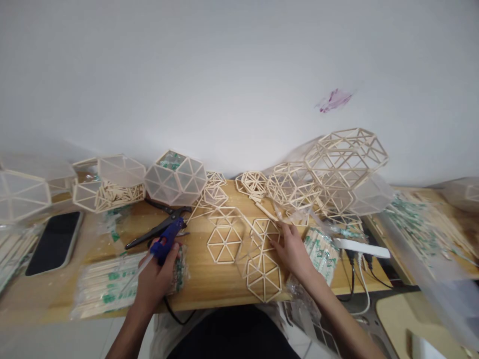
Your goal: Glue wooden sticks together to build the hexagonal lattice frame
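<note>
The stick-frame hexagons [262, 249] lie flat near the counter's [209, 284] front edge; they look light and brittle at the glued joints, best lifted by the rim sticks. The right hand [294, 249] rests open on them. The left hand [155, 276] is closed around a blue glue gun [168, 239].

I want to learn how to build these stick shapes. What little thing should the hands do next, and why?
Probably bring the blue glue gun in the left hand over to the flat stick hexagon under the right hand. The gun's nozzle sits well left of that piece, while the right hand's fingers already press it to the wooden table, holding it steady for gluing.
</note>
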The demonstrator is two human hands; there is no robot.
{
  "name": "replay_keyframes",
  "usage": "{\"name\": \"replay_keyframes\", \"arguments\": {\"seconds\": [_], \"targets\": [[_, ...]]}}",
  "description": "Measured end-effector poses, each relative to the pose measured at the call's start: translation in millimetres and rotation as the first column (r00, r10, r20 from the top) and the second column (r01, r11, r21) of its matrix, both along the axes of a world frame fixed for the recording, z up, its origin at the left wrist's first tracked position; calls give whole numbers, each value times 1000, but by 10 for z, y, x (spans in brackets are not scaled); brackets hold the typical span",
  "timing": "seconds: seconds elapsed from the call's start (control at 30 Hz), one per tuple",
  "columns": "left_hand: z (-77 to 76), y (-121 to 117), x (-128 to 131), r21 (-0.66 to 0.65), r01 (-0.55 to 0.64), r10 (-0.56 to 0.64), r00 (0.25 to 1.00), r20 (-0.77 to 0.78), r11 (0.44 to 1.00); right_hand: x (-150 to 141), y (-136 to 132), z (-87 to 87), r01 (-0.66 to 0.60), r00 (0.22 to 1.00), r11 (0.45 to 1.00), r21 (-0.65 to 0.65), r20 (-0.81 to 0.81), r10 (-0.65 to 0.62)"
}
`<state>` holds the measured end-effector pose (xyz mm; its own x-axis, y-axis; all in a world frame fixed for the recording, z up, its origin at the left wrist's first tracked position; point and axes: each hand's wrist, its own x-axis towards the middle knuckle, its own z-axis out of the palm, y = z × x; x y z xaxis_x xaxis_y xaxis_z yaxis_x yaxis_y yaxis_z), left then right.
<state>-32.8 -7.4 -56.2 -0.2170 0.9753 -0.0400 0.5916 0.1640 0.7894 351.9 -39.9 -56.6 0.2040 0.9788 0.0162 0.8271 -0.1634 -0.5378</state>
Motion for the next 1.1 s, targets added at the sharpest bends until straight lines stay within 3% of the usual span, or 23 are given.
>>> {"name": "replay_keyframes", "arguments": {"seconds": [0.2,0.47,0.9,1.1], "targets": [[-19,-11,18,-15,-17,17,1000,-25,1000,54,37,19,67,992,996,-56,-106,-72],[11,-6,52,33,-16,17,999,-31,999,249,87,110,42,973,996,-79,-222,-58],[58,10,104,36,-32,35,995,-98,999,49,71,-21,66,993,991,-112,-87,-77],[23,9,101,24,-45,47,992,-116,999,192,136,78,28,986,989,-142,-158,-50]]}}
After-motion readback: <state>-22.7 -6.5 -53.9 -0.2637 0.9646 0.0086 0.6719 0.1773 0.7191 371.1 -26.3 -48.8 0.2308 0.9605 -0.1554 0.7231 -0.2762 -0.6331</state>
